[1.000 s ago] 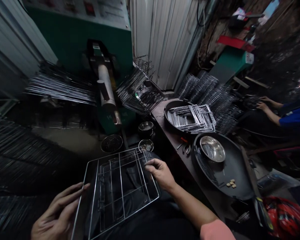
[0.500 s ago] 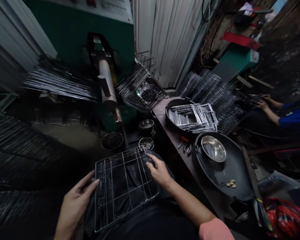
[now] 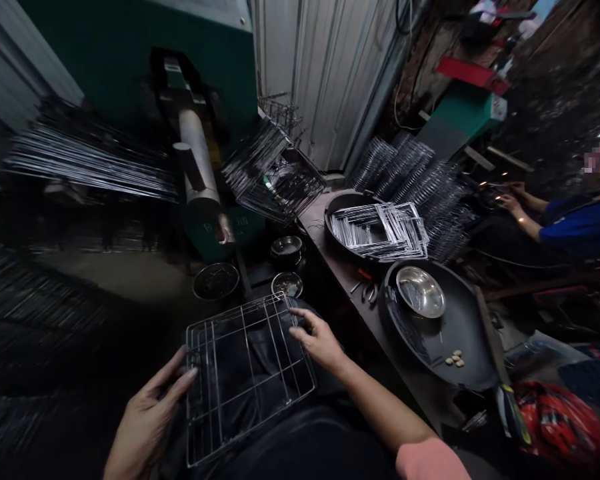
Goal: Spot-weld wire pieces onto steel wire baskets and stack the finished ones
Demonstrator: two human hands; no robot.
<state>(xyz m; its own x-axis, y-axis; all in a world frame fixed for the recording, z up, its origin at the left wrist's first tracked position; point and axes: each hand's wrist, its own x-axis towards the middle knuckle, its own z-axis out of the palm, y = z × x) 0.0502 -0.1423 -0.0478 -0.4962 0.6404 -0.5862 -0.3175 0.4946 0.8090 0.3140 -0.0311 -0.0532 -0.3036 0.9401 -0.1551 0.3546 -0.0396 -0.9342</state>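
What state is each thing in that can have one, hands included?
Left hand: at rack's left edge, grip unclear
Right hand: at rack's right edge, grip unclear
Rack: between the hands
Frames: piled, overlapping, in rear pan
Bowl: upright, in front pan
Pale pieces: loose, clustered

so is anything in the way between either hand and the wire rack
Nothing visible stands between them. The right hand is at the upper right side of the wire rack, and the left hand is at its left edge. Whether every fingertip touches wire, I can't tell.
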